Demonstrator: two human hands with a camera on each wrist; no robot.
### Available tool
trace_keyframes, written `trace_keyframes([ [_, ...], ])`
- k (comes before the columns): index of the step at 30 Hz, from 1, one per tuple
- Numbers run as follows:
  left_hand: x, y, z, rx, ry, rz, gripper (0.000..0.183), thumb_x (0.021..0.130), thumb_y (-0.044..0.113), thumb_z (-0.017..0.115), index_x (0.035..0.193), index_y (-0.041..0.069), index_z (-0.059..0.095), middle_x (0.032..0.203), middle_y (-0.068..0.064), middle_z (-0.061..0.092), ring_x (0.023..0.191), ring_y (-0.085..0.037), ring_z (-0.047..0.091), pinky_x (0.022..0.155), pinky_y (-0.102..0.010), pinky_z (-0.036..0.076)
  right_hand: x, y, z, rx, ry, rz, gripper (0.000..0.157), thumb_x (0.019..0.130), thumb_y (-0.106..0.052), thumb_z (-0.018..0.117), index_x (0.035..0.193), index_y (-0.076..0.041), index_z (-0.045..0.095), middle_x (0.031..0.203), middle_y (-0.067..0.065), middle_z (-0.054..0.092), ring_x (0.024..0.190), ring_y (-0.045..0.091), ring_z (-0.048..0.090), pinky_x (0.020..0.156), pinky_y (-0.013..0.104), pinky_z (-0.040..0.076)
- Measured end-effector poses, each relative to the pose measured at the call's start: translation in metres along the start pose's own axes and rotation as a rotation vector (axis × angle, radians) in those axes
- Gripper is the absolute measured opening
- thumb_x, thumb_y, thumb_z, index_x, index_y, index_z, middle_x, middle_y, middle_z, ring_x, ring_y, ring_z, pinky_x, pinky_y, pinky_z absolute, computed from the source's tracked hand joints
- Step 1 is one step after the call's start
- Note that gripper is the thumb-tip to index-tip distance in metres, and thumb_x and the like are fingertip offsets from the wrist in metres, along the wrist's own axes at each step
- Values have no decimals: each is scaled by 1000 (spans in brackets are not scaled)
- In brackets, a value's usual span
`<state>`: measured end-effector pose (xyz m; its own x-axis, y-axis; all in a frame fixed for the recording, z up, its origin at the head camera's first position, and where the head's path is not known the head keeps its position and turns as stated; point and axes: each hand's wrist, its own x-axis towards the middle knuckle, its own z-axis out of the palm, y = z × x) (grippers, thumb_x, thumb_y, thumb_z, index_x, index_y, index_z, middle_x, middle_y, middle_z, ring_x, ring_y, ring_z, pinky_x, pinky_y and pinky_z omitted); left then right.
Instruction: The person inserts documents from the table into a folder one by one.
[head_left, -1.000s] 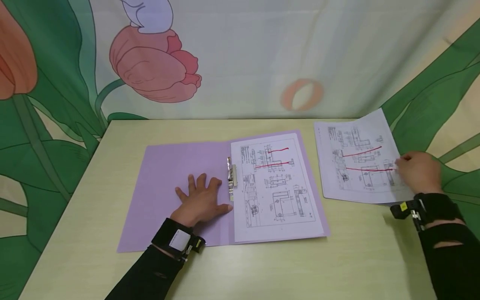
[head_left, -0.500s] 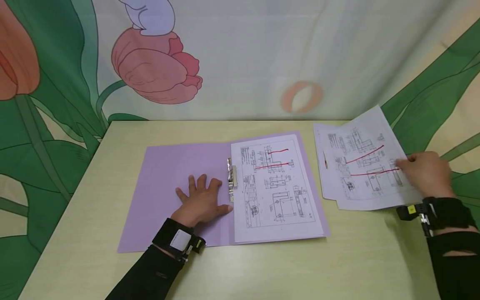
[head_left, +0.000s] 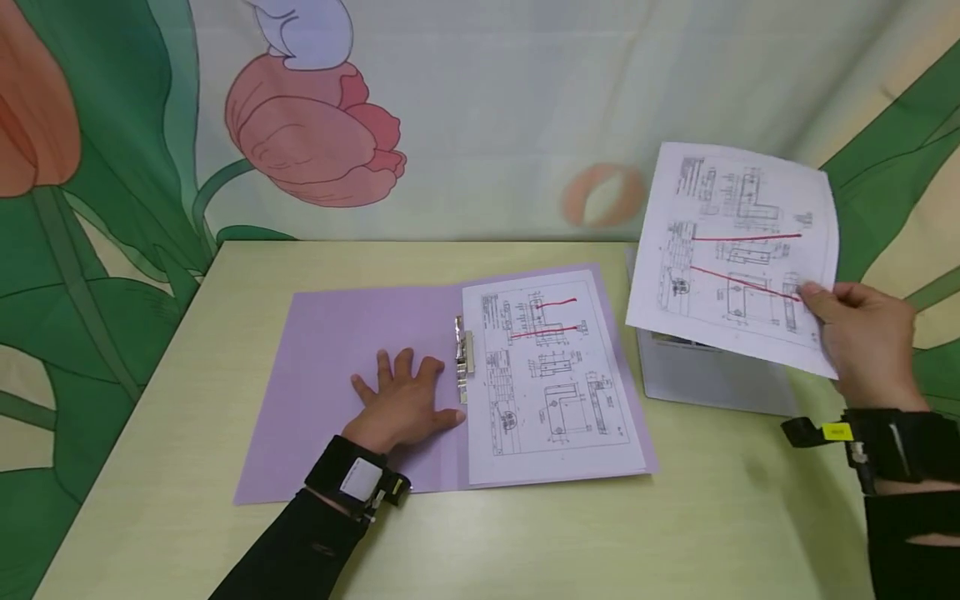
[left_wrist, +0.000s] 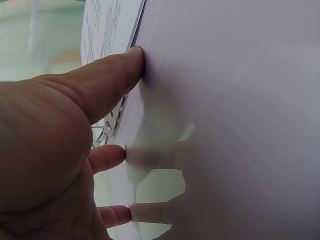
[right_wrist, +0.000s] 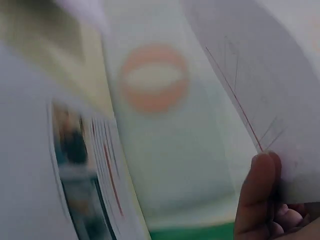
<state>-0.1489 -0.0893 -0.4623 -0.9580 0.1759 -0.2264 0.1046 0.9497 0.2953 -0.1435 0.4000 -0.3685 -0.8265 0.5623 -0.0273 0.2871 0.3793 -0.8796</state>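
- Spread wide, the left hand [head_left: 402, 404] rested on the bare left cover of an unfolded purple folder [head_left: 322, 358], its fingers fanned between eleven and one o'clock, its thumb aimed at three.
- The right hand [head_left: 870, 346] pinched a printed sheet [head_left: 738, 258] by its four-o'clock edge, thumb on the printed face and fingers behind; from that hand the sheet reached out toward ten o'clock.
- That sheet was raised, tilted and slightly bowed, and carried dark line drawings with two red strokes.
- At six o'clock from the held sheet's middle, more paper [head_left: 712, 385] showed beneath it on the pale table [head_left: 555, 542].
- In the right wrist view a coloured picture [right_wrist: 77, 175] on a page showed toward eight o'clock, blurred.
- At two o'clock from the left hand, a metal clip [head_left: 461, 358] sat along the folder's fold.
- Around three o'clock from that hand, just beside the clip, another drawing page [head_left: 585, 358] lay flat on the folder's right side, also marked with two red strokes.
- A curtain [head_left: 487, 108] hung at twelve o'clock; from the folder, its pink flower [head_left: 300, 133] stood at eleven and its orange ring [head_left: 572, 196] between one and two.
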Motion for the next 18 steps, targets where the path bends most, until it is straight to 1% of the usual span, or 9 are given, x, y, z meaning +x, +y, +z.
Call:
trace_keyframes([
  [1,0,0,0,0,0,-1,85,74,59,73,143,18,43,153,-26,22,140,-55,2,98,-83,3,-6,-2,6,80,-15,6,57,79,-50,67,120,-10,64,84,-15,65,61,4,64,47,23,52],
  [2,0,0,0,-2,1,0,85,74,59,74,143,18,44,153,-26,22,140,-55,2,98,-83,3,-14,-4,13,133,-37,12,55,78,-48,69,116,-10,65,82,-15,66,61,5,64,46,23,52],
  [3,0,-1,0,-2,1,1,85,74,59,74,142,18,44,153,-26,22,140,-55,2,98,-83,4,-22,-6,21,159,-63,10,53,78,-47,70,113,-8,64,79,-15,67,61,7,65,46,24,52],
  [5,0,-1,0,-4,-4,-1,85,74,59,74,143,18,44,154,-26,21,140,-55,2,98,-83,3,-40,-7,39,156,-115,-3,51,80,-47,69,111,-6,64,76,-14,68,61,10,65,46,26,52],
  [8,0,-2,1,-8,-5,1,85,74,58,74,143,18,44,154,-26,21,140,-55,1,98,-83,3,-66,-6,69,22,-175,-82,56,85,-53,62,111,-3,63,78,-10,68,63,13,67,48,30,54],
  [10,0,-2,1,-11,-7,1,85,74,59,73,143,18,43,154,-26,21,140,-54,1,98,-82,2,-81,-3,87,-51,-204,-143,57,89,-54,58,109,-1,64,81,-3,69,63,15,66,48,30,54],
  [12,0,-2,1,-16,-3,4,86,74,59,74,143,18,44,154,-26,21,140,-55,1,98,-83,2,-94,2,102,-90,-230,-180,56,91,-53,57,107,1,65,84,7,69,62,17,66,47,31,52],
  [15,1,-2,1,-20,-3,2,85,74,59,74,143,18,44,154,-27,21,140,-55,1,98,-83,2,-106,9,119,-140,-249,-196,53,93,-49,58,104,1,66,85,16,68,61,19,63,46,30,50],
  [18,1,-3,0,-20,-4,-4,85,74,58,74,143,18,44,154,-26,21,140,-54,1,98,-83,2,-111,15,130,-190,-247,-189,48,93,-46,59,102,1,67,83,16,68,61,20,61,46,29,47],
])
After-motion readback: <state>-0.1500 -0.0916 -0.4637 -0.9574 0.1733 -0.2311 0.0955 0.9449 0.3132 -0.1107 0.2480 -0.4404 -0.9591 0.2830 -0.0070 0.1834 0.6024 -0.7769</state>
